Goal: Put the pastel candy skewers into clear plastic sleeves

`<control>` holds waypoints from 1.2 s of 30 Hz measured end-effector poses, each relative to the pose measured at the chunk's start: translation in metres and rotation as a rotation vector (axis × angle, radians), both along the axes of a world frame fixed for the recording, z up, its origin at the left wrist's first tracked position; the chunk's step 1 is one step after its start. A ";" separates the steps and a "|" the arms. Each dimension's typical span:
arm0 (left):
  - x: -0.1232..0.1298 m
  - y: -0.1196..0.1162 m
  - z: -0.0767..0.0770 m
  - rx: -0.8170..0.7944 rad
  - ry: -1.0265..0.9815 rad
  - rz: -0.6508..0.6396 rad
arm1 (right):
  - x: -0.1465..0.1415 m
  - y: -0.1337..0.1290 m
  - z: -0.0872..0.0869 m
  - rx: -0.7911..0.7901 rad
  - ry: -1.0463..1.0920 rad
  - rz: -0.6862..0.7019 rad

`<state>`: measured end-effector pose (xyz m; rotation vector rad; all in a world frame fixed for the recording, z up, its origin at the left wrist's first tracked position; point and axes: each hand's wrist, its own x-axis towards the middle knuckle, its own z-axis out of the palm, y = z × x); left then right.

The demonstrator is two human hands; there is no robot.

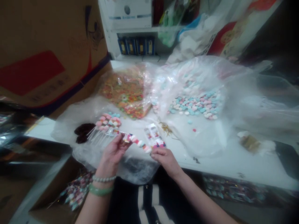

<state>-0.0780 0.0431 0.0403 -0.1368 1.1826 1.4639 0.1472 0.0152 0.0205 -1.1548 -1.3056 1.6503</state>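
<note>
A marshmallow skewer (140, 143) in pink, white and pale blue stretches between my hands above the table's front edge. My left hand (116, 146) is closed round its left end, where a small colourful printed piece shows. At the other end, the fingers of my right hand (163, 155) are pinched together; blur hides exactly what part they grip. Just behind the skewer lies a white sheet of printed labels (152, 132). Several more marshmallow skewers (107, 122) rest left of my left hand, their white sticks pointing toward me.
Behind are a bag of orange and green candies (130, 96) and an open plastic bag of pastel marshmallows (195, 104). Gold twist ties (166, 128) lie mid-table. A large carton (46, 62) stands left. Below, a box holds finished-looking skewers (78, 189).
</note>
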 end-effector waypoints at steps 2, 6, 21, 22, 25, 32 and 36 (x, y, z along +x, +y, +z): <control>-0.001 -0.001 -0.003 -0.033 0.003 -0.011 | 0.000 0.001 0.000 -0.015 0.021 -0.005; 0.001 -0.002 -0.005 -0.056 0.001 0.005 | -0.001 0.002 0.000 0.027 -0.017 0.026; 0.005 -0.004 -0.006 0.010 0.119 -0.074 | 0.007 -0.008 -0.019 0.901 -0.663 -0.002; 0.005 -0.004 -0.008 0.022 0.122 -0.080 | 0.006 -0.009 -0.020 0.938 -0.681 0.001; 0.007 -0.005 -0.011 0.050 0.147 -0.148 | 0.005 -0.011 -0.023 0.873 -0.644 -0.009; 0.026 -0.013 -0.023 0.064 0.164 -0.245 | -0.003 -0.005 -0.031 0.220 -0.290 0.018; 0.033 -0.015 -0.029 0.096 0.163 -0.234 | -0.010 -0.005 -0.037 0.182 -0.311 -0.019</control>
